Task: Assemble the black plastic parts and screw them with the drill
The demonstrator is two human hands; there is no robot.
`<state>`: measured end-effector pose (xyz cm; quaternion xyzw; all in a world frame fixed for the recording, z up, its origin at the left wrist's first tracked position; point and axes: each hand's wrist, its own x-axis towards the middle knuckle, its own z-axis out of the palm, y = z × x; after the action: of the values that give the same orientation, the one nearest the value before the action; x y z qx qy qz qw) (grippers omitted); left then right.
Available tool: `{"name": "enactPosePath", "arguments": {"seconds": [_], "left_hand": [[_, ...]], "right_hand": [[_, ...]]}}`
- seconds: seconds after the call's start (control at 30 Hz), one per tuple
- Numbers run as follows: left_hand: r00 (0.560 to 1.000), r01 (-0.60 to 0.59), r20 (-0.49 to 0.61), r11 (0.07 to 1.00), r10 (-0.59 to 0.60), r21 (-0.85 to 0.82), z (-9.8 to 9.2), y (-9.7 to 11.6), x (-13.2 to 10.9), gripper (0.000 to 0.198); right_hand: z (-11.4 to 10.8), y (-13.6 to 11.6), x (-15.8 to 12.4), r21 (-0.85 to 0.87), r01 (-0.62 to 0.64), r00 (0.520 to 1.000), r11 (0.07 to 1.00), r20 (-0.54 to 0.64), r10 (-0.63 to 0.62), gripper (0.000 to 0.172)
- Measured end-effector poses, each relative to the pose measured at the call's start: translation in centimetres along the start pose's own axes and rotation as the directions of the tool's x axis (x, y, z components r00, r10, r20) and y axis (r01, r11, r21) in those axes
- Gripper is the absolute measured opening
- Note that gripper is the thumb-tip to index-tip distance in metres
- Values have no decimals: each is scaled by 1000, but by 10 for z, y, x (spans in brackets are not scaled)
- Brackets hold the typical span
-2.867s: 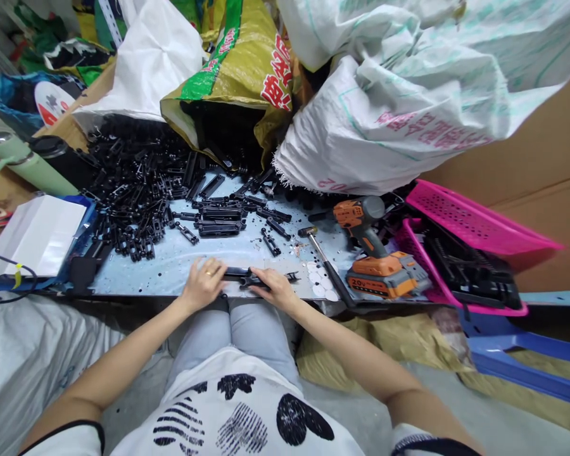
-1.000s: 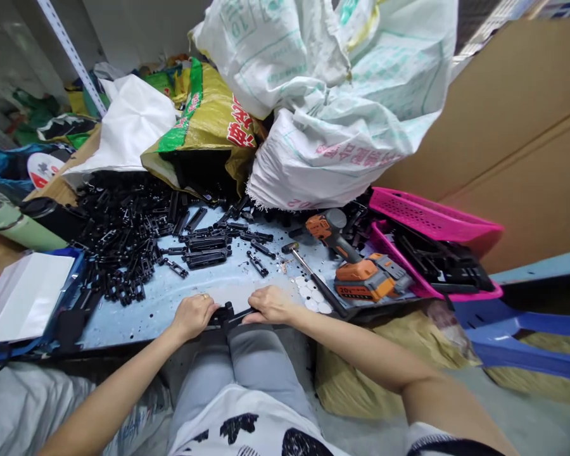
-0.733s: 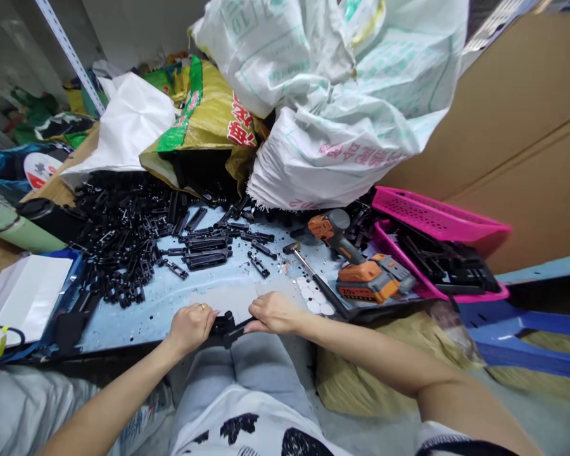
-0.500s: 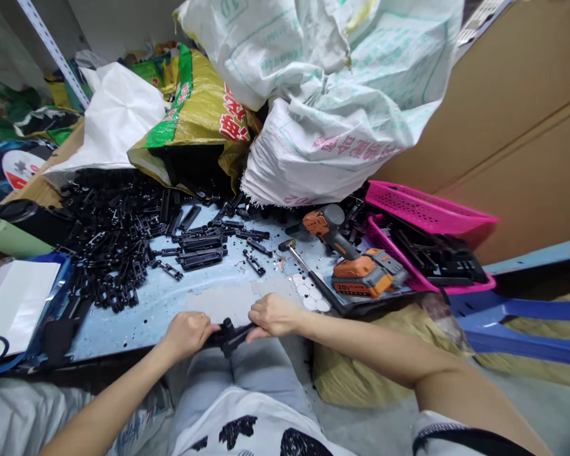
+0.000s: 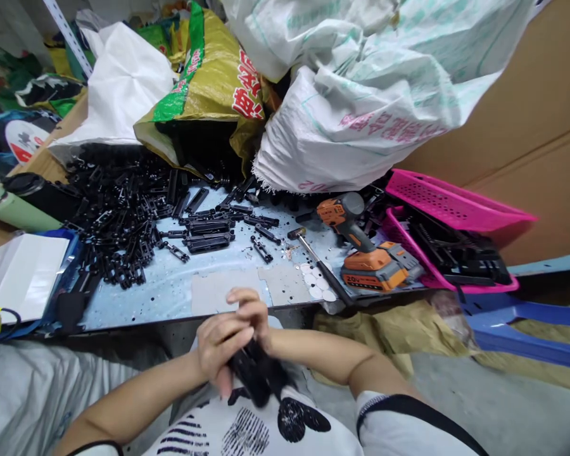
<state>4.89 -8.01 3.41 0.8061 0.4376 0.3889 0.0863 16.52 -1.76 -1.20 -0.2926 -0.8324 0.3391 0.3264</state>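
Both hands are together in front of my chest, just short of the bench edge. My left hand (image 5: pixel 218 342) is closed on a black elongated part (image 5: pixel 253 373), which is blurred and points down toward my shirt. My right hand (image 5: pixel 255 318) presses on its upper end from the other side, fingers bent and partly overlapped by the left. Where the palms meet, the part is hidden. Beyond the hands, similar black jointed pieces (image 5: pixel 211 234) lie on the blue bench top (image 5: pixel 166 285), beside a large heap of small black linkages (image 5: pixel 123 221).
A hammer (image 5: pixel 320 266) and an orange cordless power tool (image 5: pixel 361 266) lie to the right. Past them, pink baskets (image 5: pixel 460 202) hold black parts. Woven sacks (image 5: pixel 351 126) stand along the back. A white box (image 5: pixel 23 275) is at left, a blue stool (image 5: pixel 527 316) at right.
My hands have come together and drawn toward my chest. The black part, earlier stretched between them over my lap, now points down at my shirt. The view has shifted slightly.
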Motion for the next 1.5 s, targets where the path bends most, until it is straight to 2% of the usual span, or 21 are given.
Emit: {"name": "enactPosePath", "arguments": {"seconds": [0.07, 0.1, 0.17, 0.2, 0.3, 0.4, 0.57, 0.67, 0.73, 0.83, 0.9, 0.97, 1.0, 1.07, 1.13, 1.17, 1.23, 1.33, 1.4, 1.47, 1.5], "left_hand": [[993, -62, -97, 990, 75, 127, 11, -23, 4, 71], [994, -44, -89, 974, 65, 220, 15, -37, 8, 71], [994, 63, 61, 923, -93, 379, 18, -67, 20, 76], [969, 115, 145, 888, -198, 445, 17, -82, 27, 75], [893, 170, 249, 793, -375, 585, 13, -126, 51, 60], [908, 123, 250, 783, -338, 610, 12, -154, 73, 58], [955, 157, 125, 815, -270, 557, 10, -155, 86, 56], [927, 328, -32, 763, -375, 557, -10, -155, 77, 48], [806, 555, -174, 623, -565, 552, -31, -164, 69, 42], [495, 801, -269, 314, -826, 510, -55, -187, 61, 42], [337, 846, -243, 180, -909, 501, -59, -202, 63, 46], [246, 864, -213, 114, -945, 490, -55, -211, 67, 49], [214, 873, -201, 95, -956, 478, -52, -213, 70, 47], [185, 887, -184, 83, -965, 455, -48, -212, 72, 40], [223, 892, -233, 102, -946, 440, -48, -206, 69, 35], [279, 890, -288, 134, -916, 435, -51, -201, 65, 34], [435, 875, -425, 261, -794, 408, -61, -188, 55, 34], [621, 770, -555, 561, -553, 304, -75, -160, 40, 32], [755, 617, -451, 748, -476, 244, -72, -134, 34, 30], [893, 448, -125, 873, -431, 191, -53, -109, 32, 27], [915, 382, 73, 909, -398, 166, -39, -98, 32, 25]], "right_hand": [[-7, 20, 28, 31, 58, 986, 998, -158, -52, 50], [-15, 33, 48, 42, 122, 979, 992, -170, -113, 47], [-36, 64, 95, -45, 226, 968, 973, -103, -230, 35], [-47, 80, 121, -96, 225, 971, 970, -65, -232, 31], [-68, 126, 200, -260, 53, 990, 964, -116, -86, 31], [-70, 156, 268, -407, -123, 990, 905, -116, 83, 36], [-53, 176, 348, -460, -404, 914, 791, -170, 368, 46], [-53, 181, 373, -324, -505, 863, 800, -181, 471, 33], [-58, 183, 376, -252, -546, 838, 799, -185, 513, 25], [-64, 176, 353, -122, -563, 824, 817, -155, 545, 24], [-65, 162, 320, 127, -569, 812, 813, -75, 579, 23], [-62, 143, 277, 403, -559, 809, 725, 74, 583, 26], [-59, 133, 254, 540, -557, 807, 630, 172, 565, 32], [-56, 114, 208, 666, -589, 793, 457, 370, 484, 45], [-54, 98, 170, 709, -620, 770, 335, 470, 431, 47], [-55, 92, 154, 720, -629, 761, 292, 494, 422, 44], [-58, 84, 129, 748, -635, 741, 195, 518, 427, 38], [-65, 79, 105, 770, -638, 692, 15, 565, 450, 30], [-70, 77, 93, 780, -620, 676, -87, 587, 445, 31], [-77, 76, 83, 800, -587, 696, -128, 579, 425, 37], [-80, 75, 78, 810, -573, 711, -125, 567, 416, 38]]}}
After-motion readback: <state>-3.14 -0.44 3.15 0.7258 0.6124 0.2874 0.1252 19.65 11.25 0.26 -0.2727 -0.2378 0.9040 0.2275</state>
